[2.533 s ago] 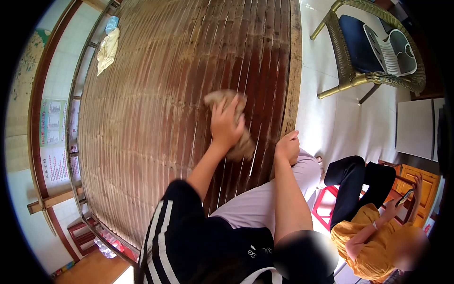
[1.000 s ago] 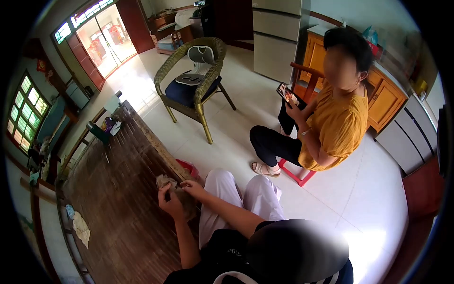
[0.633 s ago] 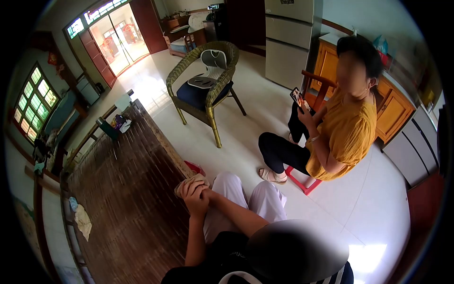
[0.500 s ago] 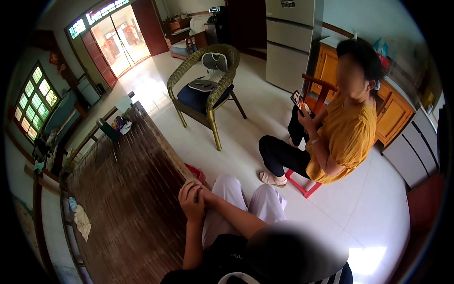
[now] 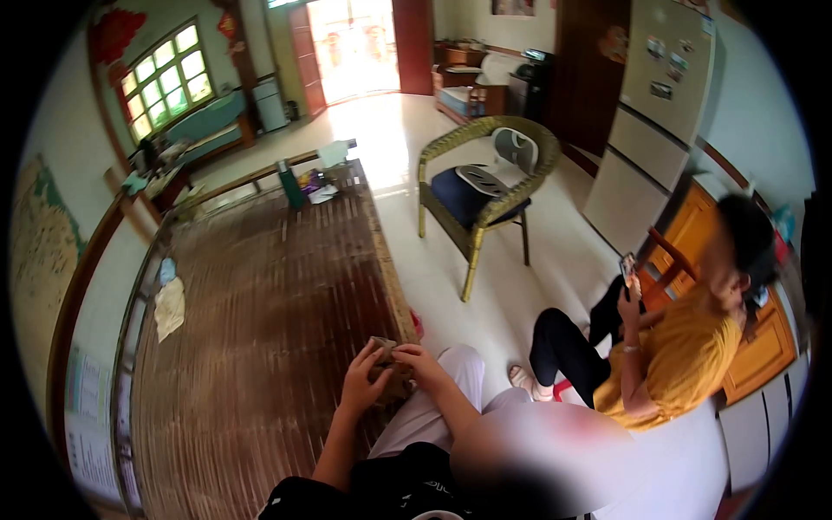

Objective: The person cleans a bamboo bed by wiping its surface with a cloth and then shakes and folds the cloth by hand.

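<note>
Over the near right edge of the bamboo-slat bed (image 5: 260, 347), my left hand (image 5: 362, 380) is closed on a small crumpled brown thing (image 5: 382, 348). It could be cloth or paper; I cannot make out which. My right hand (image 5: 419, 364) meets it from the other side, thumb and fingers pinching its right part. More of the brown stuff shows below, between the hands. Part of it is hidden by my fingers. My forearms lie near my legs in pale trousers (image 5: 464, 368).
A green bottle (image 5: 290, 184) and small packets (image 5: 318, 186) stand at the bed's far end; a cream cloth (image 5: 170, 308) lies at its left. Beyond is a wicker armchair (image 5: 472, 238). At right, a seated person in a yellow top (image 5: 685, 368) holds a phone (image 5: 627, 267).
The view has swung left and up, so the bed fills more of it. My hands were clasped together; now they are slightly apart with the brown thing showing between them.
</note>
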Demonstrator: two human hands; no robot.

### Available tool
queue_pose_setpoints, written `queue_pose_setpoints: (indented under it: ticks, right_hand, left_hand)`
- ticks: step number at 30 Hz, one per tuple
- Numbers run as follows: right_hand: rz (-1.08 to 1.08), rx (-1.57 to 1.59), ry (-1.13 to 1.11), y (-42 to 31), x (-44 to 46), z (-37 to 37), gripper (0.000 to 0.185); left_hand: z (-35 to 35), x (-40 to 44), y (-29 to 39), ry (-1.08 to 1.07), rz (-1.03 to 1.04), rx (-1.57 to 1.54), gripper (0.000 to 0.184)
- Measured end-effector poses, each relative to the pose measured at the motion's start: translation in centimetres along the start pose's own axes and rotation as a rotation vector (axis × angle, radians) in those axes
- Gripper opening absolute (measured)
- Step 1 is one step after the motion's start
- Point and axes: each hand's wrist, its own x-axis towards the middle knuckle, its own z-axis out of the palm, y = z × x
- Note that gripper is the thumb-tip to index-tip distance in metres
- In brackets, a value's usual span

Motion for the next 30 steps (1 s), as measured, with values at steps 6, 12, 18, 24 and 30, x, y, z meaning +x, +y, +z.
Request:
queue_pose_setpoints:
  ticks: [6,12,18,24,30]
  right_hand:
    - [0.026,-0.091,-0.013,-0.4,-0.4,-0.2,0.013]
    - [-0.095,-0.157,-0.047,0.9,0.6,-0.8,0.009]
    - [-0.072,-0.241,-0.046,0.2,0.1,0.3,0.009]
    - [-0.089,-0.269,-0.087,1.0,0.7,-1.0,0.014]
    - [-0.057,-0.270,-0.069,0.9,0.7,-0.6,0.013]
  left_hand:
    - [0.8,-0.1,-0.3,0.026,-0.006,0.057,0.044]
    - [0.3,0.0,1.4,0.173,-0.006,0.162,0.023]
    - [0.2,-0.7,-0.2,0.147,-0.111,0.094,0.016]
    - [1.3,-0.8,-0.3,0.105,-0.121,0.070,0.015]
    - [1.6,-0.9,-0.6,0.120,-0.227,0.087,0.015]
